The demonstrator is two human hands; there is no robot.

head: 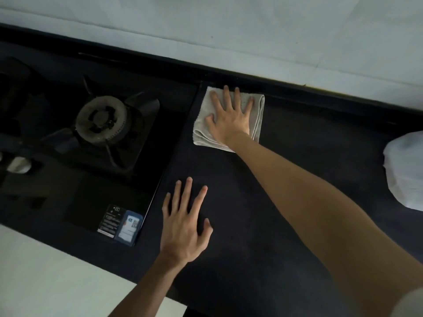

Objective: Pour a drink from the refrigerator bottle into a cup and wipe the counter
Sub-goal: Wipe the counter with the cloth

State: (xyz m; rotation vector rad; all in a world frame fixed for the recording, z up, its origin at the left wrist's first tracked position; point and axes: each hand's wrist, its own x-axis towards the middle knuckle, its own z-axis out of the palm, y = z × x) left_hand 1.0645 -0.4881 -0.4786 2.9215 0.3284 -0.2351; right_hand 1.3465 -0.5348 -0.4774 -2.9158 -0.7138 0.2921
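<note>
A folded pale grey cloth (257, 113) lies on the dark counter (286, 175) near the back wall. My right hand (231, 117) presses flat on the cloth with its fingers spread. Nearer the front edge, my left hand (186, 225) rests flat on the counter with straight spread fingers, holding nothing. No bottle or cup is in view.
A black gas hob (91, 143) with a round burner (101, 121) fills the left side, its edge right next to the cloth. A white crumpled bag or wrap (405, 170) sits at the right edge. A pale wall (229, 30) runs behind the counter.
</note>
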